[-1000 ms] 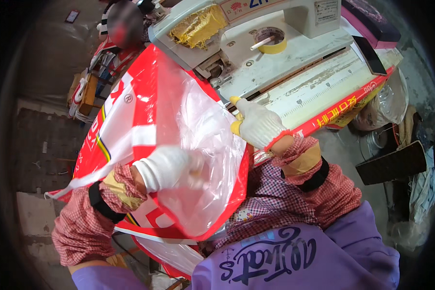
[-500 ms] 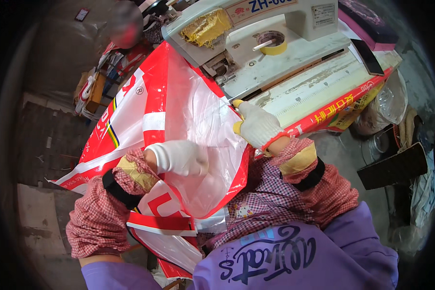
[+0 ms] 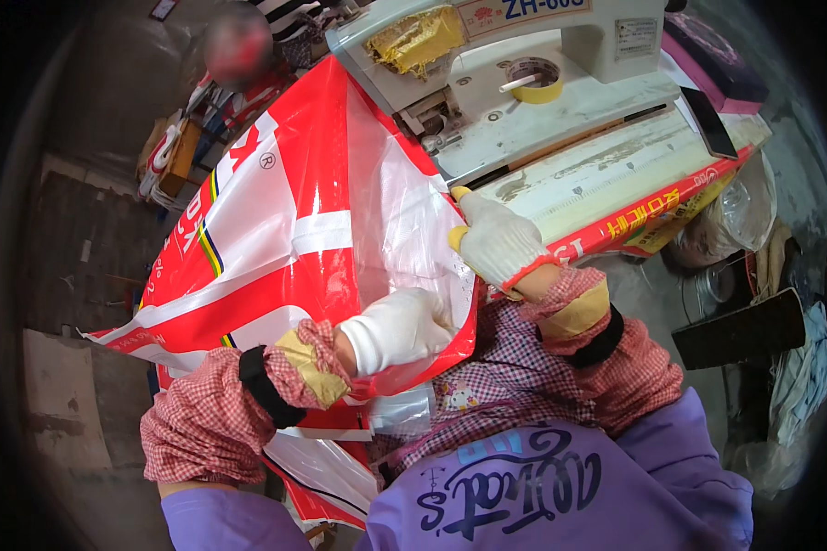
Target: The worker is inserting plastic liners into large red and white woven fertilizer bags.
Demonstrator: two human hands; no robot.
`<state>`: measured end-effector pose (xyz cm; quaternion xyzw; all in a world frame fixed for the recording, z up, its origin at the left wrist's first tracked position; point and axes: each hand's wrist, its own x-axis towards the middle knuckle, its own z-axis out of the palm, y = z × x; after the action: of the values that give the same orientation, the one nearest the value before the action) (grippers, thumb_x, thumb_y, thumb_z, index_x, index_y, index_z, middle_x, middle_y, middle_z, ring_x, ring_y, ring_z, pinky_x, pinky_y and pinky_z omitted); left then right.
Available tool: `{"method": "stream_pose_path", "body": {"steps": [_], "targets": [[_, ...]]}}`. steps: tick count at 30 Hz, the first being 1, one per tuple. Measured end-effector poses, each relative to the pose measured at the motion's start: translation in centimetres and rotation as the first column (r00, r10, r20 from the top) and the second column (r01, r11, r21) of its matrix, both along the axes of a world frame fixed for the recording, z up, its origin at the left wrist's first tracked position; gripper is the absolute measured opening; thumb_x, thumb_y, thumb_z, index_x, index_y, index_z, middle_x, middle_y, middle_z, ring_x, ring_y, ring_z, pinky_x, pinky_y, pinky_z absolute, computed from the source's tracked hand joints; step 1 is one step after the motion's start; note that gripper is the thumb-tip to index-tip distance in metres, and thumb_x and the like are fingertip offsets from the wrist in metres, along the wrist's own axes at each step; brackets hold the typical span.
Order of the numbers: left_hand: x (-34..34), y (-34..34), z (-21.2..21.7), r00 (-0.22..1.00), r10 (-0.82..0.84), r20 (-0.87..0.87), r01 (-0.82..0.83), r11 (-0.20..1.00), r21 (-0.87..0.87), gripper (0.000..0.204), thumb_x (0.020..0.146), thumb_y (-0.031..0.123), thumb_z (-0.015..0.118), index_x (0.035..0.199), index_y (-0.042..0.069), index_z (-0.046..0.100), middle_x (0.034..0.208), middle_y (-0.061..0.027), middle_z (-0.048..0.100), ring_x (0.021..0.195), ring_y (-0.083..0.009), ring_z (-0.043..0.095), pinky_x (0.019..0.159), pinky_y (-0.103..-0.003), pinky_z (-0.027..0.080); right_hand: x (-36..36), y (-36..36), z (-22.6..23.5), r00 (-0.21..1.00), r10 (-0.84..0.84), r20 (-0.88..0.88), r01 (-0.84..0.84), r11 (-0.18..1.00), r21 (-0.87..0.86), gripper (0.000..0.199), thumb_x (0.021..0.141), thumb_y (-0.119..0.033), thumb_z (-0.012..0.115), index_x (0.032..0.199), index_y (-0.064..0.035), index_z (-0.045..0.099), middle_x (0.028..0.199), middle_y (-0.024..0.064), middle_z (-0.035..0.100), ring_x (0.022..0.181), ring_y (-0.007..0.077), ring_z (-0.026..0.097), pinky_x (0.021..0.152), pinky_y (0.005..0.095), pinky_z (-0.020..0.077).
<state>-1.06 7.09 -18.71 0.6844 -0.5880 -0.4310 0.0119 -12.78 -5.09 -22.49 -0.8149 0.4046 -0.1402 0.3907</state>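
Observation:
A large red and white woven plastic bag (image 3: 322, 266) spreads across my lap and up to an industrial sewing machine (image 3: 579, 60). Its mouth gapes toward me, showing a translucent inner liner (image 3: 400, 216). My left hand (image 3: 400, 332), in a white glove, is closed with fingers curled at the near side of the mouth; its fingertips are partly hidden in the bag's folds. My right hand (image 3: 496, 241), in a knit glove with yellow fingertips, pinches the bag's right edge just below the machine's bed.
A yellow tape roll (image 3: 535, 81) holding a white stick rests on the machine's bed. To the right are a dark phone (image 3: 708, 122), a purple-pink box (image 3: 715, 60) and a clear plastic bag (image 3: 730, 207). Another person (image 3: 239, 55) is at the upper left, beside piled bags.
My left hand has moved right along the bag's mouth, nearer my right hand. The near side of the mouth has drawn up and narrowed. My right hand has hardly moved.

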Motion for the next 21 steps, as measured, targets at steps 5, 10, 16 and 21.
{"method": "stream_pose_path", "body": {"steps": [5,10,16,21], "targets": [[-3.1,0.5,2.0,0.973,-0.097,0.209,0.146,0.961,-0.233,0.025,0.077,0.024,0.052,0.072,0.001,0.062,0.071,-0.0189,0.061,0.069,-0.0365,0.059,0.065,-0.043,0.047,0.2,0.0,-0.6,1.0,-0.017,-0.005,0.017,0.999,-0.032,0.046,0.078,-0.023,0.047,0.12,-0.0051,0.045,0.099,0.0239,0.06,0.092,0.0396,0.058,0.078,0.048,0.046],[-4.1,0.6,2.2,0.922,-0.181,0.343,0.283,0.918,-0.278,0.014,0.079,0.019,0.051,0.08,0.007,0.059,0.069,-0.016,0.058,0.068,-0.0355,0.058,0.061,-0.043,0.046,0.7,0.8,0.2,0.996,-0.084,0.029,0.084,0.996,-0.024,0.049,0.08,-0.025,0.048,0.126,-0.0067,0.043,0.102,0.0233,0.06,0.094,0.0395,0.058,0.08,0.0466,0.046],[-4.5,0.5,2.9,0.876,-0.237,0.42,0.383,0.872,-0.306,0.013,0.078,0.02,0.054,0.08,0.008,0.059,0.067,-0.0141,0.058,0.066,-0.0347,0.058,0.059,-0.042,0.047,1.9,0.9,1.4,0.957,0.002,-0.291,-0.038,0.993,-0.116,0.043,0.081,-0.022,0.05,0.122,-0.0096,0.048,0.097,0.0157,0.063,0.088,0.0342,0.061,0.067,0.0487,0.048],[-4.0,-0.4,4.1,0.858,-0.465,0.217,0.506,0.838,-0.205,0.02,0.08,0.027,0.056,0.081,0.008,0.059,0.067,-0.0137,0.057,0.07,-0.0333,0.059,0.064,-0.04,0.047,2.6,1.8,1.1,0.914,-0.01,-0.405,-0.061,0.985,-0.162,0.039,0.082,-0.014,0.049,0.12,-0.006,0.049,0.088,0.0139,0.066,0.079,0.0314,0.065,0.057,0.0461,0.0502]]}}
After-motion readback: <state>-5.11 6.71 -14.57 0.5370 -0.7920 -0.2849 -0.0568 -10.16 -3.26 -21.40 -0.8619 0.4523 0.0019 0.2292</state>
